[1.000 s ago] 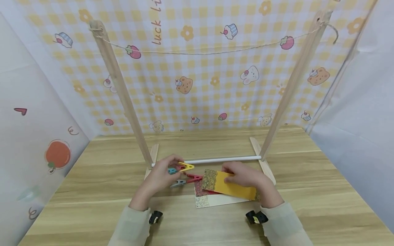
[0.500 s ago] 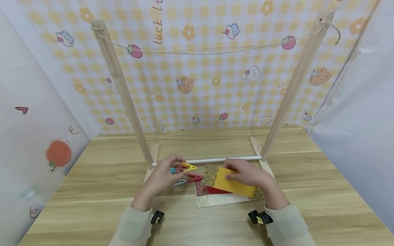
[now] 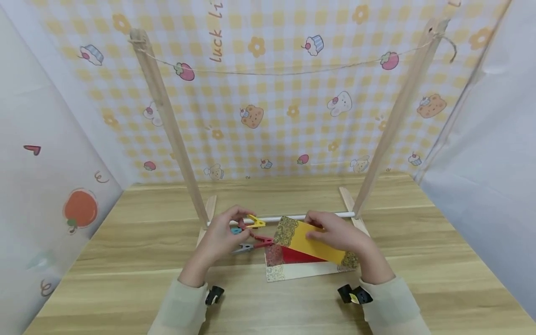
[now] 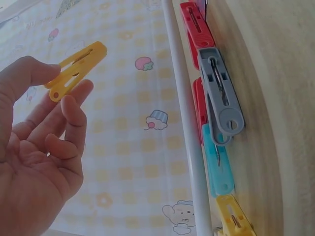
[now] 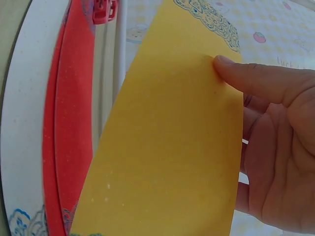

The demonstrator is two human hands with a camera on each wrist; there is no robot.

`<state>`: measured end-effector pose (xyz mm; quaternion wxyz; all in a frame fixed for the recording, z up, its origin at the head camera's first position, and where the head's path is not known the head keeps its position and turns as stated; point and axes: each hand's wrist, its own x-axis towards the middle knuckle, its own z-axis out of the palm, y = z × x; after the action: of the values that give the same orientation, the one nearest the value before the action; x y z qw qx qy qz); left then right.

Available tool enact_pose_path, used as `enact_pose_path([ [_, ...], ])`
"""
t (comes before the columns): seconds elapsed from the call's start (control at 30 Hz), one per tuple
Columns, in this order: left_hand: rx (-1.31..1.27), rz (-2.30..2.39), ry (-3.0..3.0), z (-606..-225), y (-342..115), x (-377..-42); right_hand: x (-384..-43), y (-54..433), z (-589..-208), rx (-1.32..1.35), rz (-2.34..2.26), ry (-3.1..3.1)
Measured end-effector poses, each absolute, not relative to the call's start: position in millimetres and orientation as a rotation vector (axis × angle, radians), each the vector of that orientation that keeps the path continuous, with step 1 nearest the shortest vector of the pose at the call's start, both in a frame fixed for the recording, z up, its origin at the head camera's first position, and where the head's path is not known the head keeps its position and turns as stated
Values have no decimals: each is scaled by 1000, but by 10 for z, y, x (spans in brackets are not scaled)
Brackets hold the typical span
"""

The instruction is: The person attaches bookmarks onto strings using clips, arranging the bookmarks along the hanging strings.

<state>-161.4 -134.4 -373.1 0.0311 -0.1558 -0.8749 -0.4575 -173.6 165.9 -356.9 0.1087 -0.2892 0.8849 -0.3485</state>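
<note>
Pickup seems the current step, left hand (image 3: 222,235) pinching a yellow clip (image 4: 90,58), right hand (image 3: 335,231) the yellow card (image 5: 157,128), next likely needing steady lifting.

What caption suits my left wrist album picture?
Left hand pinches a yellow clothespin; other clothespins lie beside a white rod.

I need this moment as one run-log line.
left hand: pinches yellow clothespin | right hand: holds yellow card | red card, white card: on table

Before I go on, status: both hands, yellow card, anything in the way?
Left hand pinching yellow clothespin. Right hand gripping yellow card, tilted. Red card, white card, loose clothespins close by; nothing seen blocking hands.
</note>
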Motion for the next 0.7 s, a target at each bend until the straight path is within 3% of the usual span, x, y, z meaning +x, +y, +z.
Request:
enact_pose_path([
  [0.7, -563, -1532, -2598, -3682, -1319, -1588, -1688, 1656, -3473, -802, -1143, 2693],
])
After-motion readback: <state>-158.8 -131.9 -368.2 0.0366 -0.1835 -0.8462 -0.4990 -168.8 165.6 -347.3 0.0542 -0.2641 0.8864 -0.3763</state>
